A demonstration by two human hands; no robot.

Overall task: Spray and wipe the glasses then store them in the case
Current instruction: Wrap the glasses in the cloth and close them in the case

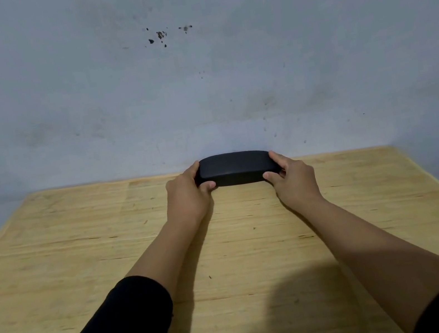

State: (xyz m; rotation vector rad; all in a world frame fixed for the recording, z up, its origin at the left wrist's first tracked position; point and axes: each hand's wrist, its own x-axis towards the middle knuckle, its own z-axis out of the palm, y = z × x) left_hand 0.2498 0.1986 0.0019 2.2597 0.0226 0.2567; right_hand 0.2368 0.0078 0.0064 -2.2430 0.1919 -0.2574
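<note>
Head view: I see both hands' fingers, left hand [187,192] and right hand [291,175], pinching the closed case [234,168] ends at the surface [80,249] far edge. Risk, I'd judge: it slips or shoves into the wall [197,82].

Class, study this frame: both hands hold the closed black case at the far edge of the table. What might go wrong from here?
1. The case sits against the wall at the table far edge; it may jam or tip when opened.
2. The left hand and right hand grip only its ends, so it could slip.

Dim, soft light; arm shadows fall on the table [52,254]; wide-angle edges bow.
</note>
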